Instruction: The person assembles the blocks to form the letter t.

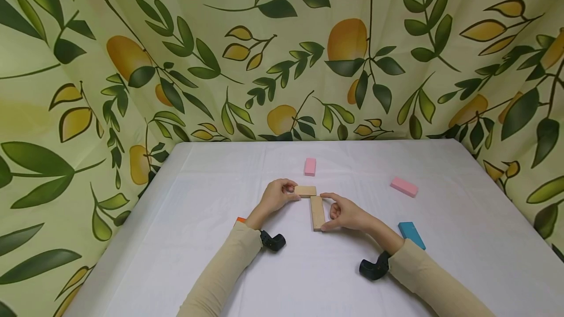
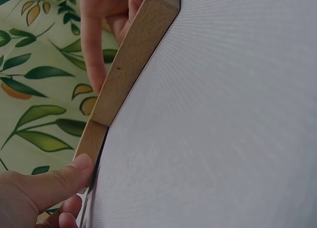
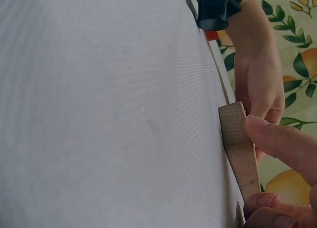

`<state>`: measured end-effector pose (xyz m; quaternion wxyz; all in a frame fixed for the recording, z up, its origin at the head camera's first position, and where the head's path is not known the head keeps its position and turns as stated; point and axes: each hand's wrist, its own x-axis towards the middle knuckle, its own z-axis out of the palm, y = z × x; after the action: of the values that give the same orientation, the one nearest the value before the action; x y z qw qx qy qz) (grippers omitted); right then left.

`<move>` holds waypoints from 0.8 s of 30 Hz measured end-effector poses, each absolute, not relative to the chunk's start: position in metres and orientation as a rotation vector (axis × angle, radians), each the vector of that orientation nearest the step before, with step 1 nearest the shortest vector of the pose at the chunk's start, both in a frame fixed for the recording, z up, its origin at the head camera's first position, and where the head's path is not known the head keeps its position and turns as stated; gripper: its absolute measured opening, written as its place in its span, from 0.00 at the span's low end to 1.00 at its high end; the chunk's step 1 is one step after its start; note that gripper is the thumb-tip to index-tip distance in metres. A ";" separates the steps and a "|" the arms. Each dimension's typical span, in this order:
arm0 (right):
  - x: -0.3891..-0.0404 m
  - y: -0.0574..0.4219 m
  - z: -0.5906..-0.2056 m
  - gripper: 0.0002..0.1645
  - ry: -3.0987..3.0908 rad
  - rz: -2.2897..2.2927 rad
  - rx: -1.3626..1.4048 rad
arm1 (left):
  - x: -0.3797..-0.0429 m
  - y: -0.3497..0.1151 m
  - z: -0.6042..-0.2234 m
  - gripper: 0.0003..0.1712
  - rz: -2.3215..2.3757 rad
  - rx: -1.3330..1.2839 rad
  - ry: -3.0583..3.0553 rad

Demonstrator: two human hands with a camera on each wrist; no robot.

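Observation:
Two plain wooden blocks lie on the white cloth, set in an L or T shape. The farther block [image 1: 305, 191] lies crosswise, and my left hand [image 1: 274, 196] holds its left end between thumb and fingers. Pointing toward me is the nearer block [image 1: 317, 213], its far end against the crosswise one. My right hand [image 1: 350, 214] grips this block lengthwise, thumb at the near corner and index finger by the far end. In the left wrist view, the left thumb [image 2: 74, 173] presses on the crosswise block. The right wrist view shows the nearer block's end face [image 3: 233, 124] beside the right thumb.
One pink block [image 1: 310, 167] lies beyond the hands, another pink block [image 1: 404, 187] at the right. A blue block [image 1: 411, 235] sits beside the right sleeve, and an orange piece [image 1: 240, 219] is mostly hidden by the left forearm. A leaf-patterned curtain [image 1: 282, 62] hangs behind the table.

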<state>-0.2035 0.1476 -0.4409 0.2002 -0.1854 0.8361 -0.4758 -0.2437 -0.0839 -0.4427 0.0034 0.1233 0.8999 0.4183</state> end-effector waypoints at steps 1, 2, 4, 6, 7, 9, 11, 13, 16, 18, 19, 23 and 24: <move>-0.203 0.147 -0.441 0.54 2.337 -1.331 -0.518 | -0.244 -0.084 -0.443 0.17 1.312 0.386 2.818; -0.203 0.147 -0.441 0.54 2.337 -1.332 -0.517 | -0.244 -0.084 -0.443 0.17 1.312 0.386 2.817; -0.203 0.147 -0.441 0.54 2.336 -1.333 -0.514 | -0.244 -0.084 -0.443 0.17 1.313 0.388 2.816; -0.203 0.147 -0.441 0.54 2.336 -1.334 -0.513 | -0.243 -0.084 -0.443 0.17 1.310 0.398 2.821; -0.203 0.147 -0.441 0.54 2.336 -1.335 -0.514 | -0.243 -0.084 -0.443 0.17 1.310 0.402 2.821; -0.203 0.147 -0.441 0.54 2.335 -1.337 -0.516 | -0.243 -0.085 -0.443 0.17 1.306 0.411 2.826; -0.203 0.147 -0.441 0.54 2.335 -1.338 -0.519 | -0.244 -0.085 -0.444 0.17 1.303 0.408 2.824; -0.203 0.147 -0.441 0.54 2.336 -1.337 -0.520 | -0.245 -0.085 -0.444 0.17 1.299 0.401 2.819; -0.203 0.147 -0.441 0.54 2.339 -1.331 -0.514 | -0.244 -0.085 -0.442 0.17 1.299 0.385 2.804; -0.203 0.146 -0.441 0.54 2.342 -1.326 -0.506 | -0.244 -0.085 -0.441 0.17 1.297 0.386 2.798; -0.203 0.146 -0.441 0.54 2.344 -1.323 -0.502 | -0.243 -0.085 -0.440 0.17 1.295 0.387 2.796; -0.203 0.146 -0.441 0.54 2.361 -1.311 -0.501 | -0.243 -0.085 -0.439 0.17 1.283 0.390 2.799; -0.203 0.146 -0.441 0.54 2.366 -1.308 -0.503 | -0.243 -0.085 -0.439 0.17 1.281 0.390 2.803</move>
<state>-0.2030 0.1457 -0.4408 0.1946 -0.1795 0.8438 -0.4667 -0.2427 -0.0847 -0.4387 0.0177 0.1257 0.9022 0.4123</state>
